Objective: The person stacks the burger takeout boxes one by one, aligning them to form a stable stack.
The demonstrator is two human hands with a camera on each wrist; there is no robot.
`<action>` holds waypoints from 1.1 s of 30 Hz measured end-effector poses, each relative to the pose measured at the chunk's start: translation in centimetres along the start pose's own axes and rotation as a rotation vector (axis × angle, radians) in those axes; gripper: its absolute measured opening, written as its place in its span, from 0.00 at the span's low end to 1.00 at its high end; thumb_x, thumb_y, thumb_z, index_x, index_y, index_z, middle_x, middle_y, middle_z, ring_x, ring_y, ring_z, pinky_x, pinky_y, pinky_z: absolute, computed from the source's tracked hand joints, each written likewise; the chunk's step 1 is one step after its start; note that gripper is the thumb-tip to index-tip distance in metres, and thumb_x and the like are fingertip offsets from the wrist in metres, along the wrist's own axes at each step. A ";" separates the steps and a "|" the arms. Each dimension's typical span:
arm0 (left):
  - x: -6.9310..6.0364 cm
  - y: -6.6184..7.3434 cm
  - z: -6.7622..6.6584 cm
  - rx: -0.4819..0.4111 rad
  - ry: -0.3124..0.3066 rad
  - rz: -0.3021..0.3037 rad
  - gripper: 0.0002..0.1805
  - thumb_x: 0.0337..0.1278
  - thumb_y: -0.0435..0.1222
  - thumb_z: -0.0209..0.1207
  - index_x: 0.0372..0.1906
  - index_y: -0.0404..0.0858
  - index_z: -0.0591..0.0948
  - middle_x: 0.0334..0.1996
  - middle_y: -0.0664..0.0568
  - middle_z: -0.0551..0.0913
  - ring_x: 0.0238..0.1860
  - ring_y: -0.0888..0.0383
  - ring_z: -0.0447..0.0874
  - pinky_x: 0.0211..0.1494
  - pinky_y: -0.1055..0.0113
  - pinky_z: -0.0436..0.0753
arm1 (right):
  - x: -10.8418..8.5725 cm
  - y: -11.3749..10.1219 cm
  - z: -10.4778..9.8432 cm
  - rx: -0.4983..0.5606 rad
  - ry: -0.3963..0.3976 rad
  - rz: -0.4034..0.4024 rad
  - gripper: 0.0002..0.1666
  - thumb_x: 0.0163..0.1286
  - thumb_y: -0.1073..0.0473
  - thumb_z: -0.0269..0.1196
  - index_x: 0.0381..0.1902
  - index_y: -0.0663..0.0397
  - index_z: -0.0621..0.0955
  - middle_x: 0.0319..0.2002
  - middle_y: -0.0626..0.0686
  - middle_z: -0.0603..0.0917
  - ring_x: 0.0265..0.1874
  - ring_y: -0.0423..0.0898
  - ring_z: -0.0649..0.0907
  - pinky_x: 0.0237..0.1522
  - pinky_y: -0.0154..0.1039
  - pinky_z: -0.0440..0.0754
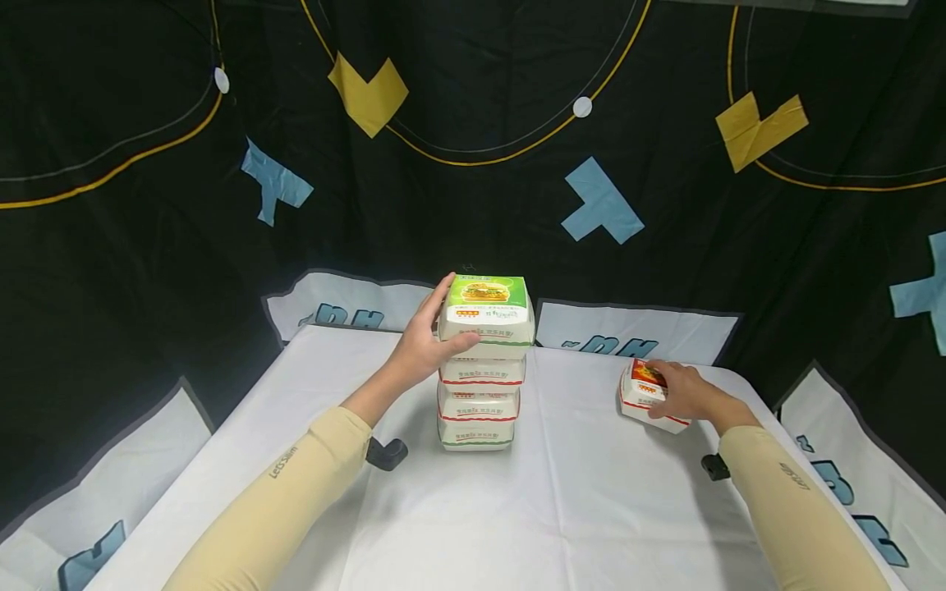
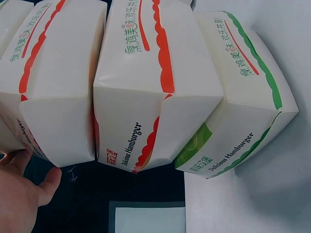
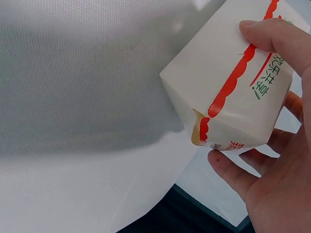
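Observation:
Several paper hamburger boxes stand stacked near the middle of the white table. The top hamburger box (image 1: 488, 316) has a green lid with a burger picture; my left hand (image 1: 429, 338) grips it from the left, thumb across its front. Below are red-trimmed boxes (image 2: 133, 87) and a green-trimmed bottom box (image 2: 248, 92). Off to the right, my right hand (image 1: 687, 394) holds a separate red-trimmed hamburger box (image 3: 228, 73), thumb on its front and the other fingers around the far side. Whether this box touches the table cannot be told.
White cloth covers the table (image 1: 458, 525). Behind it hangs a black curtain (image 1: 473, 213) with yellow and blue tape shapes. White lettered sheets (image 1: 606, 328) border the back and sides. A dark wrist mount (image 1: 386, 454) sticks out by the left sleeve.

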State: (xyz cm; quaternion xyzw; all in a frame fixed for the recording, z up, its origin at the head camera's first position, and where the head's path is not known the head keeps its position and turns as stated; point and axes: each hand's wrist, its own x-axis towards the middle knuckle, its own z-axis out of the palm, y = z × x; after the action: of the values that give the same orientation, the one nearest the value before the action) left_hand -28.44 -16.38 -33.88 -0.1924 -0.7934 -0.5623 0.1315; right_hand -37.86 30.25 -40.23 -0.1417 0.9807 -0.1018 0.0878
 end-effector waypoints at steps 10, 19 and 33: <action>0.0 0.0 -0.1 0.002 0.002 -0.001 0.53 0.56 0.54 0.68 0.79 0.66 0.47 0.78 0.57 0.55 0.76 0.53 0.55 0.67 0.43 0.76 | -0.1 0.2 -0.1 0.017 0.006 -0.008 0.55 0.58 0.46 0.73 0.76 0.57 0.60 0.69 0.72 0.65 0.60 0.69 0.66 0.58 0.72 0.74; 0.1 0.0 0.0 0.003 0.001 0.004 0.53 0.56 0.53 0.69 0.79 0.66 0.48 0.78 0.57 0.55 0.76 0.53 0.55 0.66 0.44 0.77 | -0.4 0.1 -0.6 0.034 0.012 -0.034 0.55 0.58 0.47 0.74 0.76 0.56 0.60 0.68 0.71 0.66 0.59 0.67 0.67 0.56 0.70 0.76; 0.1 0.1 -0.1 0.016 0.007 -0.004 0.53 0.56 0.53 0.69 0.80 0.65 0.48 0.78 0.56 0.55 0.76 0.53 0.56 0.67 0.43 0.76 | -0.5 -1.2 -1.8 0.014 0.008 -0.036 0.57 0.57 0.45 0.74 0.76 0.57 0.59 0.69 0.70 0.66 0.59 0.67 0.67 0.57 0.69 0.75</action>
State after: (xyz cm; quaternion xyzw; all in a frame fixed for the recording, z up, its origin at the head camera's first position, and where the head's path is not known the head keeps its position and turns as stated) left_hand -28.46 -16.40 -33.78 -0.1880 -0.7979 -0.5567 0.1347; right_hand -37.46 29.61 -38.19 -0.1585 0.9776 -0.1108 0.0831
